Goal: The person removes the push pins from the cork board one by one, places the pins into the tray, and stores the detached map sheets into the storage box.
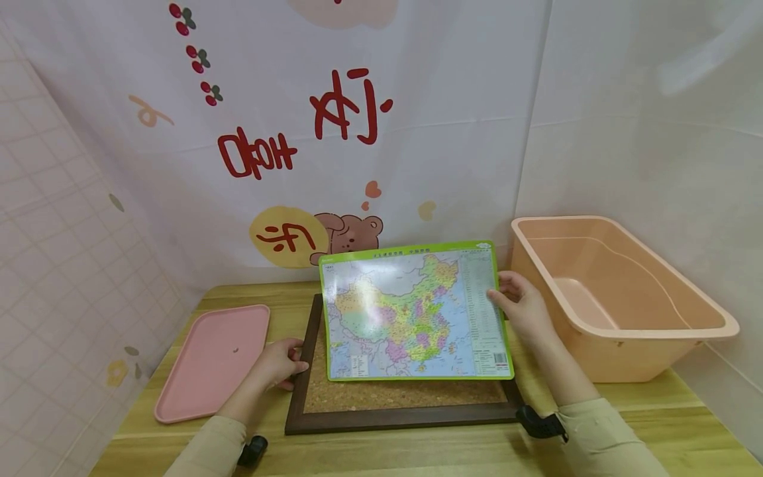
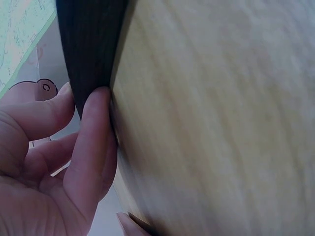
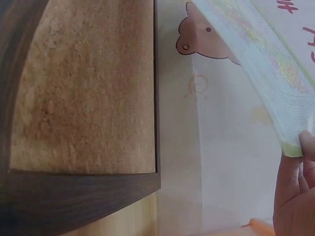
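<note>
Two hands busy: right hand pinching green-bordered map sheet, left hand gripping cork board frame; print unreadable.

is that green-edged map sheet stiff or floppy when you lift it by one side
Probably semi-stiff: the map sheet stands tilted off the cork board with only the right hand pinching one edge, bowing slightly rather than drooping. Its glare suggests a smooth laminate, so likely a bit slippery. It looks thin, so probably light.

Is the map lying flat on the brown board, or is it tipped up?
Tipped up. The right hand holds the map by its right edge; its top is raised above the cork board.
</note>
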`<state>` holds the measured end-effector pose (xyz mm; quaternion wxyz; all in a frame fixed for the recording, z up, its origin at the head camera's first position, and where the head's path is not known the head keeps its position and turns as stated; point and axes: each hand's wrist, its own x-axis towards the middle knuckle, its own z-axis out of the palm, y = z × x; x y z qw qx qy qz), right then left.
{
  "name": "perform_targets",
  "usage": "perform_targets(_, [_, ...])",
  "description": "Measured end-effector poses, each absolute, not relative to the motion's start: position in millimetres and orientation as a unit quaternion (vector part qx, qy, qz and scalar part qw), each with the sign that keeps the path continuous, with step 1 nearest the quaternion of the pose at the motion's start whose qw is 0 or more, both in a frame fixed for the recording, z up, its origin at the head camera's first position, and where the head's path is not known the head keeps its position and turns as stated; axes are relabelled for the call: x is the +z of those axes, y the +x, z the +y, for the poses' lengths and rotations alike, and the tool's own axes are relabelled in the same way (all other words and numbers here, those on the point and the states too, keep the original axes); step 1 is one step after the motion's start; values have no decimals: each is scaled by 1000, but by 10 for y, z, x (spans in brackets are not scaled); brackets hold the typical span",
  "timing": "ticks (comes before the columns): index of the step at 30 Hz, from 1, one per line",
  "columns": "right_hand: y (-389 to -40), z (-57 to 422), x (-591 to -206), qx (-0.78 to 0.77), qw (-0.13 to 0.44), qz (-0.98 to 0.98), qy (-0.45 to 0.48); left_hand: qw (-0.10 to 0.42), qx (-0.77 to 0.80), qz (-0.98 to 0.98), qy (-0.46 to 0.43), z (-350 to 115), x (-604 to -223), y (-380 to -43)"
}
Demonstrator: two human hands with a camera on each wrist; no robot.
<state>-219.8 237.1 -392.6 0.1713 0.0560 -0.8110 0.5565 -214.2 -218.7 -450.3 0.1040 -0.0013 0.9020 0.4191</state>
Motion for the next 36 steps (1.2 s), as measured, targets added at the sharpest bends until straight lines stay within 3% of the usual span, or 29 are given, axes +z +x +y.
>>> perform_targets(12, [-2097, 2368, -3725, 545, 231, -803, 72, 106, 416, 903, -1, -2185, -4506, -2149])
perform_targets(21, [-1962, 2392, -3548, 553, 223, -802, 44, 109, 417, 902, -6, -2180, -4503, -2159])
perform_targets(36, [-1957, 2408, -3510, 523, 235, -818, 50, 136, 433, 891, -15, -2310, -4939, -2150])
